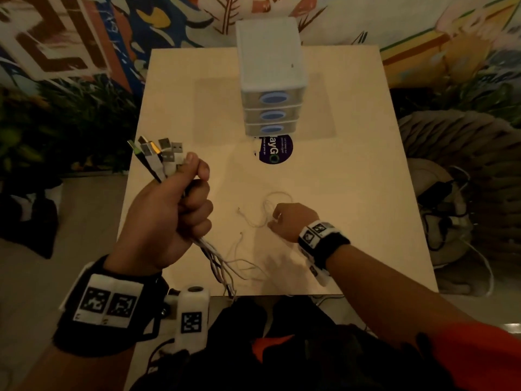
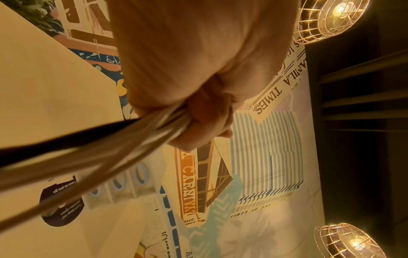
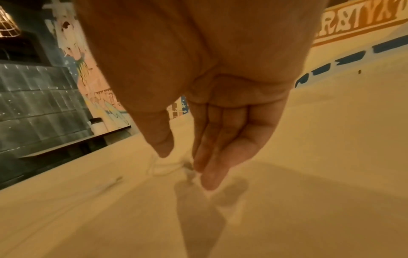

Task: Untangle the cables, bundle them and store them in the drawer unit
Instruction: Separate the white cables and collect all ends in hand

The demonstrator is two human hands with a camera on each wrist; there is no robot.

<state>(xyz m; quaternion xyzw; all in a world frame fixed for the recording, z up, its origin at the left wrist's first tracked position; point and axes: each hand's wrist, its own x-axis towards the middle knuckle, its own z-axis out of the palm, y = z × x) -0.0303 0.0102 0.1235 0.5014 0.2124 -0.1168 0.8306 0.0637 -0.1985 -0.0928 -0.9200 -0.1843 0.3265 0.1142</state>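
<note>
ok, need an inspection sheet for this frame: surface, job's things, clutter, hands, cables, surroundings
Surface: pale wooden table, a round dark sticker on it in front of the drawers.
Job's things: white drawer unit at the far middle, three drawers, all closed.
Clutter: thin string lying loose on the table.
Grippers: left hand grips the cable bundle; right hand is down at the string, fingers straight, no grip visible.
Cables: cable bundle held with USB plugs up, tails trailing over the near table edge.
Surroundings: painted mural wall, wire-cage lamps, bags on the floor to the right.
</note>
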